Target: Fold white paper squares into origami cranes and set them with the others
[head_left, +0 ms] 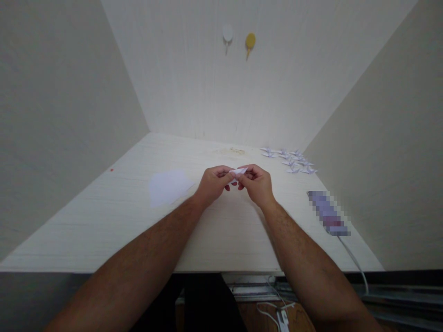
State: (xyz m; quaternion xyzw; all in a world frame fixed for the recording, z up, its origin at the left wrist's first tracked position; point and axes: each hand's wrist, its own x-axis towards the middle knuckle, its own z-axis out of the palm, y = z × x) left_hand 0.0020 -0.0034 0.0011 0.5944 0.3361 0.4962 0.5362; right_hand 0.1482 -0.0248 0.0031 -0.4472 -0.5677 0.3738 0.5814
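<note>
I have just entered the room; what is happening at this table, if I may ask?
A person's left hand and right hand together hold a small folded piece of paper over the table. Flat white paper lies to the left, and several folded paper shapes are grouped near the far right corner.

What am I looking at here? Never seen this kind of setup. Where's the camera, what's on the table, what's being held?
No machine here: just a person's bare left hand and right hand. The single picture comes from a camera worn on the head, looking forward and down. Both hands pinch a small folded white paper above the table. On the table, white paper lies to the left, and folded paper shapes are grouped at the far right. Nearer on the right is a pixelated object, too obscured to identify, with a cable beside it.
</note>
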